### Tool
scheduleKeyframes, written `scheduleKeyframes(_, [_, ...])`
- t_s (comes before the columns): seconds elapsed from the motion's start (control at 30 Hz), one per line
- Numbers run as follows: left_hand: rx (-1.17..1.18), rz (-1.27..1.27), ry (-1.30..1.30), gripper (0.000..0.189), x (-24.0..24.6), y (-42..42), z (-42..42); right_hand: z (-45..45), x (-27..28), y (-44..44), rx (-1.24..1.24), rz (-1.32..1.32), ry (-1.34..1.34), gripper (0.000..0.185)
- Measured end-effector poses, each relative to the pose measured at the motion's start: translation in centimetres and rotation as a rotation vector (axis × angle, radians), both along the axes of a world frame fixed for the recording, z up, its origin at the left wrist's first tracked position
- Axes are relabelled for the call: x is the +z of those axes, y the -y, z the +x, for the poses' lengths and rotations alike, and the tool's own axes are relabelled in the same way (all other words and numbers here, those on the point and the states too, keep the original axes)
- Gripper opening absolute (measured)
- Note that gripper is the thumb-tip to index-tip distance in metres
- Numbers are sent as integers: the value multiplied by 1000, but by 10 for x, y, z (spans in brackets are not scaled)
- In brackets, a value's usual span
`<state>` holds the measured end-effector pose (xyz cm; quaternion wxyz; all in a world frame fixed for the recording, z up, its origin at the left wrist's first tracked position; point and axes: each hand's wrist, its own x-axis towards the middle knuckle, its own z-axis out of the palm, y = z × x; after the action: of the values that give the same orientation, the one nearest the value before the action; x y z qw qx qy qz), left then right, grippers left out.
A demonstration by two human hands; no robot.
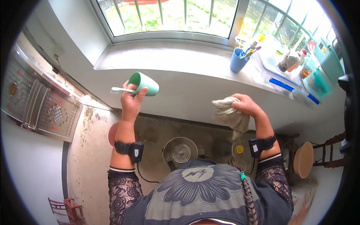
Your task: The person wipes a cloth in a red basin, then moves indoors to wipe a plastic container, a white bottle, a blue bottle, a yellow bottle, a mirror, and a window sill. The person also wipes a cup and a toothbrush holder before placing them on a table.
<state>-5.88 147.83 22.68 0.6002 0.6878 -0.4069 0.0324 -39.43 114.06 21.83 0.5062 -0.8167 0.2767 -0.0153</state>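
Note:
A light green plastic cup, tilted on its side with its mouth to the left, is gripped in my left hand. The same hand has a white toothbrush at the cup's mouth, its head pointing left. My right hand pinches a crumpled, pale grey-beige cloth that hangs down. Both hands are raised in front of the wall below the windowsill. A blue cup holding toothbrushes and a tube stands on the sill, above my right hand.
Clear lidded storage boxes with blue latches and a teal container crowd the sill's right end. Below are a metal bucket, a pink basin, a yellow-capped container and a beige basin. A barred window is ahead.

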Motion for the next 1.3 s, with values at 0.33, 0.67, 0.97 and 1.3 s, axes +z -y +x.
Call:
scheduleKeyframes(0.33, [210,130,135,40,-17,-39,-15,181,115,-1,-64,-276,733,44])
scheduleKeyframes(0.67, [526,9,-295,29,-52,-152,-71,364,15,-32,75,-800,95,72])
scheduleKeyframes(0.97, [500,-20,-280,29,-61,-120,-59,260,25,-125,980,-336,391,55])
scheduleKeyframes(1.3, [579,72,-264,27,-98,-128,-70,407,86,-43,439,-1275,583,31])
